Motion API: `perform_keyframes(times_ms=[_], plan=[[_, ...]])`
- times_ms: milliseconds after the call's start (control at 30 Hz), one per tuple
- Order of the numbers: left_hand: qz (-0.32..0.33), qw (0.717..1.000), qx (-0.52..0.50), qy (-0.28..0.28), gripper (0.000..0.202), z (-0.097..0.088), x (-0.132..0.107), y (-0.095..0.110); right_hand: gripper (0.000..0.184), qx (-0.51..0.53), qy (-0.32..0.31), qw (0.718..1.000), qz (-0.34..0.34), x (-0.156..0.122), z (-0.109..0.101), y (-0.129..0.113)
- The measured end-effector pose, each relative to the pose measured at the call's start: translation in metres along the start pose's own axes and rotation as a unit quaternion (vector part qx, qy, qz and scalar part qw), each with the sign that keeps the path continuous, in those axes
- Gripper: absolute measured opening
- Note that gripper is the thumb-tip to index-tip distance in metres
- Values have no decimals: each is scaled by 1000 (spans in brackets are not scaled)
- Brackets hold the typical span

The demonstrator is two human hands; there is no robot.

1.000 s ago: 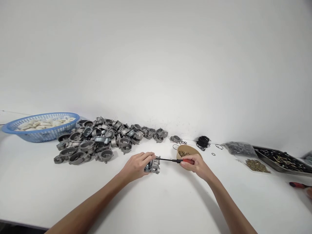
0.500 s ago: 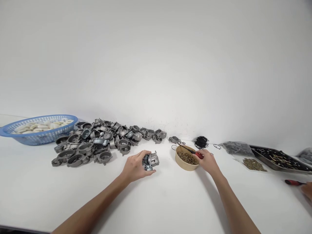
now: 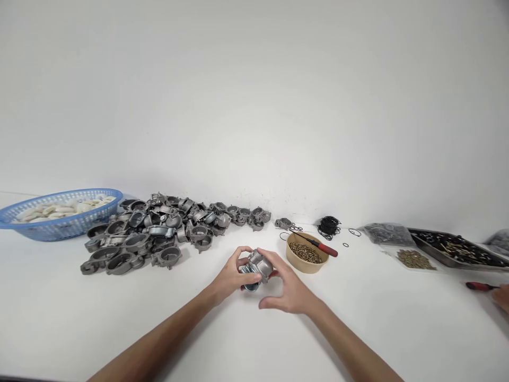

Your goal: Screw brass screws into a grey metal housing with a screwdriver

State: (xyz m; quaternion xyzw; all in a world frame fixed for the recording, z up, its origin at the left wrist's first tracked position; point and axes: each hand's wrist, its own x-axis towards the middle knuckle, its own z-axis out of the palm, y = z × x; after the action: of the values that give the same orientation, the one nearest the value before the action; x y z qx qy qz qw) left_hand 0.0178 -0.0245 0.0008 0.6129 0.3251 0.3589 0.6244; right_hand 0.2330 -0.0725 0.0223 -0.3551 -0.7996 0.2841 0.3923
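Note:
A grey metal carburetor (image 3: 261,266) is between my two hands, just above the white table. My left hand (image 3: 231,276) is closed on its left side, with the thumb across the front. The fingers of my right hand (image 3: 292,289) curl over its top and right side, while that thumb stands apart below it. Close by on the right, a screwdriver (image 3: 324,248) with a red handle and dark shaft lies across the rim of a tan bowl (image 3: 304,265) of small brass-coloured screws (image 3: 304,252).
Metal float bowls (image 3: 135,244) are heaped on the left beside a blue basket (image 3: 59,229) of whitish parts. Black rings (image 3: 329,225) lie behind the bowl. At right are bagged parts (image 3: 387,233), brass pieces (image 3: 415,260), a tray (image 3: 453,257), and another person's hand (image 3: 501,297) at a red-handled tool (image 3: 479,286).
My right hand has let go of the screwdriver, leaving it across the bowl, and moved left to the carburetor. The carburetor has been turned and shifted slightly right in my left hand.

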Motion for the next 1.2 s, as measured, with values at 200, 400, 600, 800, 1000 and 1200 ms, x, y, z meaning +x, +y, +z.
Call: perform_keyframes(times_ms=[200, 400, 600, 800, 1000, 1200], plan=[[12, 1000, 14, -9, 76, 7, 2, -6, 75, 66, 145, 987, 34, 0, 21, 16], [25, 999, -32, -3, 55, 13, 5, 4, 51, 156, 270, 950, 17, 11, 3, 16], [18, 984, 170, 51, 45, -5, 6, 1, 46, -72, 452, 889, -21, -6, -92, 13], [32, 958, 277, 69, 37, -20, 7, 5, 43, -390, 511, 729, 236, -69, -195, 68], [68, 938, 334, 53, 28, -17, 6, 2, 42, -393, 399, 720, 410, -97, -222, 107], [95, 934, 343, 28, 22, -19, 7, -1, 45, -390, 372, 719, 438, -92, -219, 114]])
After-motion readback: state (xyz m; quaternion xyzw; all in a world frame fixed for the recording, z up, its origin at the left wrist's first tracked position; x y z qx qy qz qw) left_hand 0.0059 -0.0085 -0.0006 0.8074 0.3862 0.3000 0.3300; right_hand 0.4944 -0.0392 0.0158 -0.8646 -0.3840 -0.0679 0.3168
